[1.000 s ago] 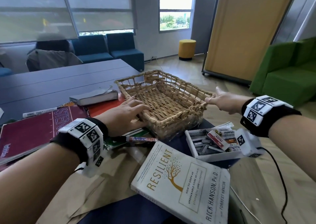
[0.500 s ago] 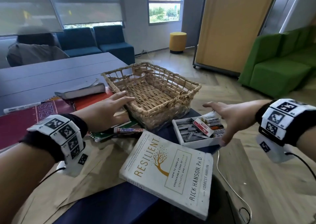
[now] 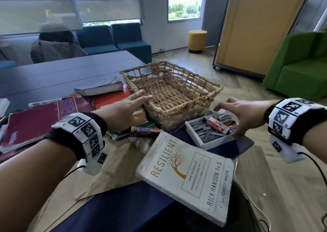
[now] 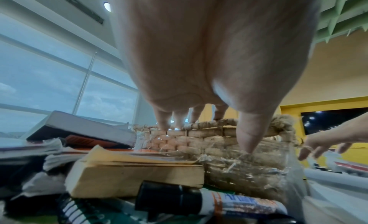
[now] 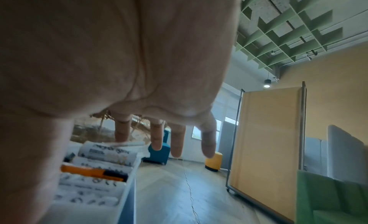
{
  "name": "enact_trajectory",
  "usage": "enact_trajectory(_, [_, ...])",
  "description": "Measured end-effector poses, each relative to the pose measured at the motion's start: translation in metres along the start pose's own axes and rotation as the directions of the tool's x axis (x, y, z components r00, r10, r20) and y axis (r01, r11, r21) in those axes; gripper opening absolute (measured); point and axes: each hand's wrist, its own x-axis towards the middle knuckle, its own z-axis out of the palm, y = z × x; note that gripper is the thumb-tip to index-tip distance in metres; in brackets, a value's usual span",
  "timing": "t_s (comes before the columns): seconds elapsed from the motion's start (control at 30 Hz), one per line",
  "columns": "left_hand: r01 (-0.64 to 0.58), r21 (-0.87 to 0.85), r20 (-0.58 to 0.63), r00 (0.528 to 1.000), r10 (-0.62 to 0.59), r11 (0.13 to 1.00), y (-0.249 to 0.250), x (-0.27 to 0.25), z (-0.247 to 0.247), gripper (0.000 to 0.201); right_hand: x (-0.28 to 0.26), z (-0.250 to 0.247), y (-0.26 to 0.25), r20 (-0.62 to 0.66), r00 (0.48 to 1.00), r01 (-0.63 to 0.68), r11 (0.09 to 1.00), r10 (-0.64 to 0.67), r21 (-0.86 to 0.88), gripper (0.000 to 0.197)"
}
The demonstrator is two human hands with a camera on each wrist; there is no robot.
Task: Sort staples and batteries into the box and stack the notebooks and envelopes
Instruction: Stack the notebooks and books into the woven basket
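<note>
A white box (image 3: 216,142) at the table's right edge holds grey staples (image 3: 205,131), batteries (image 3: 224,117) and a red-and-white eraser pack (image 3: 217,125). My right hand (image 3: 235,115) hovers over it with spread, straight fingers, its thumb touching the box's near right corner. In the right wrist view the fingers (image 5: 157,137) hang above the batteries (image 5: 103,153). My left hand (image 3: 130,108) rests on the left rim of an empty wicker basket (image 3: 178,108), thumb against its wall (image 4: 199,142). Notebooks lie left: maroon (image 3: 35,123), orange (image 3: 109,99), green spiral (image 3: 122,134). Brown envelopes (image 3: 109,161) lie near me.
A white book titled Resilient (image 3: 185,175) overhangs the table's near right edge. A grey book (image 3: 100,88) lies behind the notebooks, and a marker (image 3: 146,130) lies in front of the basket. A person sits at the far left. Floor and a green sofa are to the right.
My right hand left the basket's right handle and came down and back over the white box. The left hand stayed on the basket's left rim.
</note>
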Motion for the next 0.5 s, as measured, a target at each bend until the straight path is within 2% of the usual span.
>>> enact_trajectory(0.07, [0.017, 0.001, -0.002, 1.000, -0.017, 1.000, 0.004, -0.008, 0.000, 0.083, -0.006, -0.002, -0.004, -0.034, 0.999, 0.027, 0.999, -0.026, 0.023, 0.120])
enact_trajectory(0.13, [0.004, 0.003, -0.034, 0.999, -0.004, 1.000, 0.011, -0.019, 0.002, 0.086, -0.022, -0.008, -0.006, -0.087, 0.994, 0.078, 0.993, -0.071, 0.088, 0.114])
enact_trajectory(0.23, [-0.038, -0.028, -0.125, 0.992, 0.034, 0.999, 0.025, -0.038, 0.006, 0.075, -0.057, -0.018, -0.019, -0.204, 0.967, 0.198, 0.956, -0.154, 0.217, 0.085])
enact_trajectory(0.37, [-0.030, -0.028, -0.218, 0.976, 0.023, 0.999, 0.046, -0.064, 0.020, 0.038, -0.086, -0.010, -0.052, -0.253, 0.937, 0.307, 0.913, -0.240, 0.269, 0.047])
enact_trajectory(0.43, [0.040, 0.010, -0.163, 0.986, -0.037, 0.999, 0.056, -0.077, 0.026, 0.027, -0.094, -0.002, -0.067, -0.248, 0.930, 0.336, 0.903, -0.272, 0.267, 0.034])
enact_trajectory(0.5, [0.137, 0.034, -0.029, 0.990, -0.136, 0.990, 0.063, -0.090, 0.030, 0.027, -0.101, 0.006, -0.078, -0.202, 0.942, 0.307, 0.931, -0.268, 0.197, 0.030])
